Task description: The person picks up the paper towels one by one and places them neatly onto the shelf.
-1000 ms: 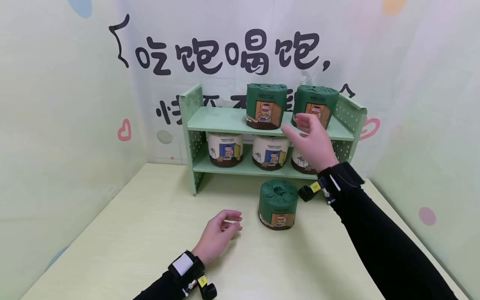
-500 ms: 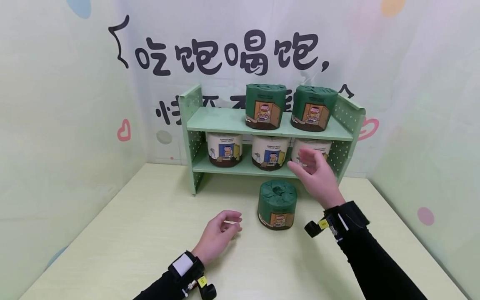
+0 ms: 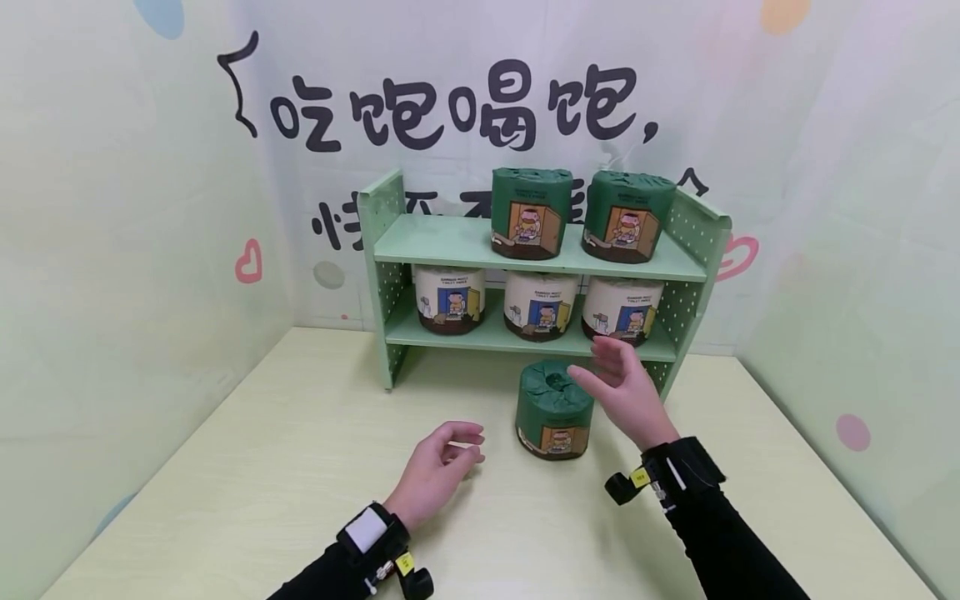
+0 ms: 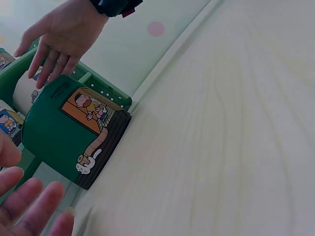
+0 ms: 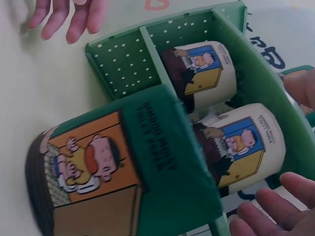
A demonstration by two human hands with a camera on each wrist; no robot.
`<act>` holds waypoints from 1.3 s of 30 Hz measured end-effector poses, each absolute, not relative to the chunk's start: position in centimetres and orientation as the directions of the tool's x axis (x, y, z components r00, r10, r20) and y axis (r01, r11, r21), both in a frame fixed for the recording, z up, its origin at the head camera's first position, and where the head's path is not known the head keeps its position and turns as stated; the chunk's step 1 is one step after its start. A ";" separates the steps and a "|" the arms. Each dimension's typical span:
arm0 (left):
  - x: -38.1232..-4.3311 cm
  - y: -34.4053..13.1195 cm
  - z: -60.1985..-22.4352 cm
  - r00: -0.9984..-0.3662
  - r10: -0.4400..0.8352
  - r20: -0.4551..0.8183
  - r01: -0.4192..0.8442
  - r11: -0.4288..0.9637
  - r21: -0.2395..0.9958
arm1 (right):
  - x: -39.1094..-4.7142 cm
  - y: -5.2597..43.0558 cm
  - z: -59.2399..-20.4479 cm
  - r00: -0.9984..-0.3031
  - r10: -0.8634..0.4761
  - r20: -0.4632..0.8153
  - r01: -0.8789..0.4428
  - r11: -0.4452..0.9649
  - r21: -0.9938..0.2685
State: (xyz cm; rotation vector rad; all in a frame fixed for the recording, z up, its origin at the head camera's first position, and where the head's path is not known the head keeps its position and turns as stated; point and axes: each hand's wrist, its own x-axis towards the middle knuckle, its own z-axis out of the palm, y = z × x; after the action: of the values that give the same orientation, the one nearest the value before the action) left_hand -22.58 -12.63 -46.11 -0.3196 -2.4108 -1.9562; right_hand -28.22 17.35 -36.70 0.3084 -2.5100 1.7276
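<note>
A green-wrapped toilet paper roll (image 3: 553, 412) stands upright on the table in front of the shelf. My right hand (image 3: 626, 392) hovers at its upper right side, thumb and fingers spread apart and holding nothing. In the right wrist view the same roll (image 5: 118, 167) fills the middle, with my right fingers (image 5: 266, 211) at the lower right. Left of the roll, my left hand (image 3: 437, 467) stays low over the table, fingers loosely bent with nothing in them. The left wrist view shows the roll (image 4: 74, 128) beyond my left fingers (image 4: 39, 206), with a gap between.
A green two-tier shelf (image 3: 435, 237) stands behind. On its top tier are a green roll (image 3: 529, 213) and another green roll (image 3: 628, 217) at the right. Three white rolls, the middle white roll (image 3: 540, 306) among them, sit below. Patterned walls (image 3: 135, 208) enclose the table (image 3: 247, 467).
My right hand has come down from in front of the top-right green roll, past the lower tier, to beside the green roll on the table. My left hand has not moved.
</note>
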 end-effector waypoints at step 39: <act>-22.5 -12.7 -46.0 -0.980 0.148 0.131 0.159 0.195 0.968 | -29.2 16.7 -42.8 -0.979 -0.203 -0.030 -0.069 0.462 -0.884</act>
State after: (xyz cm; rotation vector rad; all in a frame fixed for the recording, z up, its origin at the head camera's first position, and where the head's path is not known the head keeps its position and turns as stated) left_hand -22.49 -12.68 -46.04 -0.3115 -2.4214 -1.9630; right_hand -29.20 16.67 -42.77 0.2622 -2.7956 1.6810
